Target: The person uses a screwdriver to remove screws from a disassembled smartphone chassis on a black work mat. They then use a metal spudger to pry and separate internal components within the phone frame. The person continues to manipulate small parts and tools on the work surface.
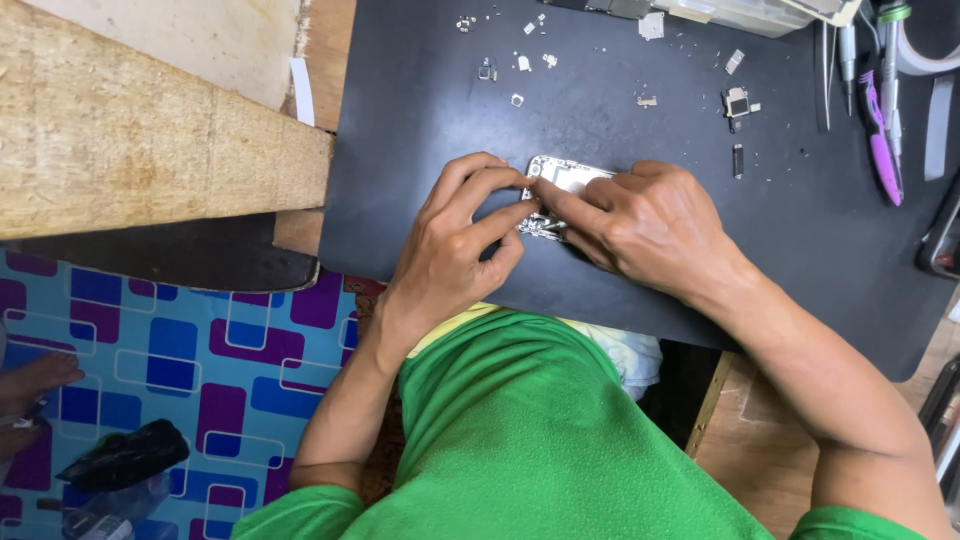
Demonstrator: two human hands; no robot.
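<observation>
two hands work on a small opened device on the dark tabletop

the left hand and the right hand both pinch the silver device frame with narrow fingers at the mat's near middle; farther lie tiny loose parts, a small camera module and a purple tool.

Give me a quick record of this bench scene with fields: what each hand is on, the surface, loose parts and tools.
Left hand: fingers pinching the opened phone
Right hand: fingertips pressed on the same phone
Surface: dark mat on a wooden bench
Loose parts: small metal pieces and a camera module on the mat
Tools: tweezers and a purple pry tool, at the mat's right edge
</observation>
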